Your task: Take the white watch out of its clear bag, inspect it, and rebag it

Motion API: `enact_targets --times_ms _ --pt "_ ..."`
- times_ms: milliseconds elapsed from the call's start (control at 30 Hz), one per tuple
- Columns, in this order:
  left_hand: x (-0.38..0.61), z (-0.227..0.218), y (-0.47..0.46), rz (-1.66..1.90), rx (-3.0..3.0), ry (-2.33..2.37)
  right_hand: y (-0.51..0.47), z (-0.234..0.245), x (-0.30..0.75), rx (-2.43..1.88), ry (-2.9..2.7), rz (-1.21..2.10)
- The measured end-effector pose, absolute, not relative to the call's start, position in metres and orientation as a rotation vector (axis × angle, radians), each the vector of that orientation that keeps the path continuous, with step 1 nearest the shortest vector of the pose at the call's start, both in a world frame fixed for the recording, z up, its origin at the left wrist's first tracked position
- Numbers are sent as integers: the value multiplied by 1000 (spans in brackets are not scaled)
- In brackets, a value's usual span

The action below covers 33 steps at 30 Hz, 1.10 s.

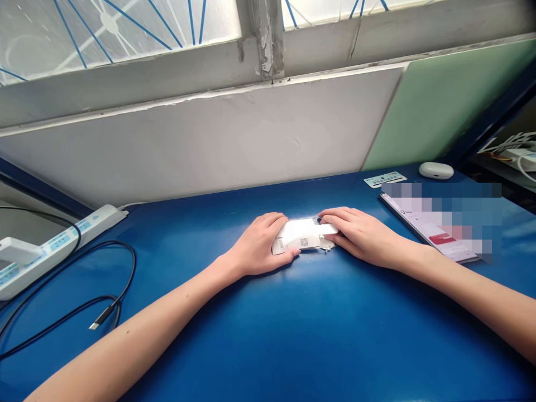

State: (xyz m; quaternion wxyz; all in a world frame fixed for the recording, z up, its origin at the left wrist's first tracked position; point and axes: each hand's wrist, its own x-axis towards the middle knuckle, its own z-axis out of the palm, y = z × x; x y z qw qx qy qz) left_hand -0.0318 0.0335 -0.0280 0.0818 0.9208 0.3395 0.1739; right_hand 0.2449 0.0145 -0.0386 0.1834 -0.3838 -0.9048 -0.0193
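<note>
A small white packet with printed codes lies on the blue table, near its middle. My left hand grips the packet's left end, thumb under its near edge and fingers curled over the top. My right hand holds the right end, with the fingers laid over the packet's top right corner. A crumpled bit of the packet's edge sticks out beneath my right fingers.
A white power strip and a black cable with a loose plug lie at the left. To the right are a flat tablet-like device, a small label card and a white oval case. A white panel stands behind the table.
</note>
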Motion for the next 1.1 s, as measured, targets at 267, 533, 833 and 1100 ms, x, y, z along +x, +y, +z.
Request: enact_targets --times_ms 267,533,833,1100 --pt "-32 -28 34 521 2709 1019 18 -42 247 -1166 -2546 -249" --pt "-32 -25 33 473 2671 1045 28 -45 254 -1237 -2170 -213" --pt "-22 -14 21 376 2608 1057 23 -44 250 -1173 -2137 -190" --pt "-18 -16 20 430 2436 1233 24 -42 253 -1149 -2199 -219"
